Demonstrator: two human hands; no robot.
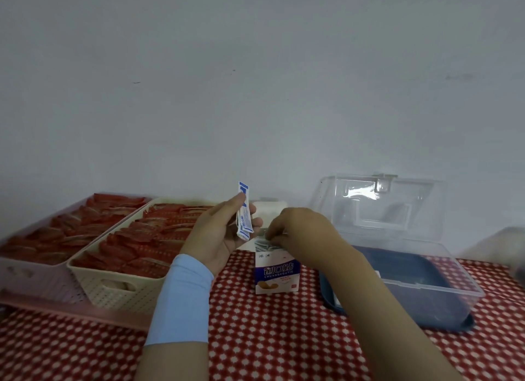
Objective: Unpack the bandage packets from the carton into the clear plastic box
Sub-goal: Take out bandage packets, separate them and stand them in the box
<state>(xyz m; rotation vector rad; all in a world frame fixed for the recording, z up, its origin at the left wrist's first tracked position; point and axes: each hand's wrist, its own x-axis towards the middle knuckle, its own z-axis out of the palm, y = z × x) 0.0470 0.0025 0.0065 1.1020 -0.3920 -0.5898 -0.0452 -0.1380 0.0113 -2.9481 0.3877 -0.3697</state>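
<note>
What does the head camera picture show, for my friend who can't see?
A person's right hand reaches into an open bandage carton on a red-and-white cloth, while the left hand holds white-and-blue packets. An open clear plastic box sits to its right, two baskets of red items to its left.

cream basket (119, 291), pink basket (37, 284), red patterned tablecloth (270, 338)
</note>
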